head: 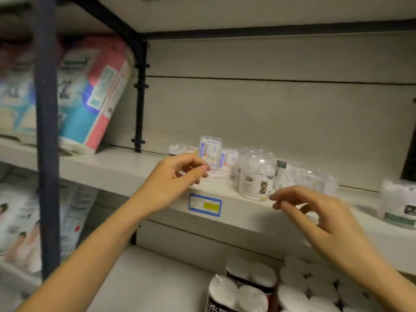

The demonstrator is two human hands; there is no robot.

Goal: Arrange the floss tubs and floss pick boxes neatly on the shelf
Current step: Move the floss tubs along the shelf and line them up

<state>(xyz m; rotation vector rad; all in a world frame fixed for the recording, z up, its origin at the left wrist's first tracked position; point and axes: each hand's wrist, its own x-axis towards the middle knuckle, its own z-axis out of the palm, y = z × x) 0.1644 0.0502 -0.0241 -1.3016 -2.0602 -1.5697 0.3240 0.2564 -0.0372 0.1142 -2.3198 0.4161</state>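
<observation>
On the white shelf (135, 174) stand small floss pick boxes: one upright (210, 152), another behind it (228, 159), and a flat clear one lying down (218, 177). A clear domed floss tub (256, 176) with a cartoon label stands near the shelf's front edge, with more clear tubs (315, 179) to its right. My left hand (177, 176) hovers with loosely curled fingers, its fingertips close to the flat clear box. My right hand (315, 217) hangs in front of the shelf edge, just right of the domed tub, fingers loosely curled and holding nothing.
A white-filled tub (398, 203) stands at the far right of the shelf. A blue price label (204, 204) is on the shelf's front edge. Paper roll packs (270, 289) fill the shelf below. Soft packs (90, 93) lean at the left, behind a dark post (46, 131).
</observation>
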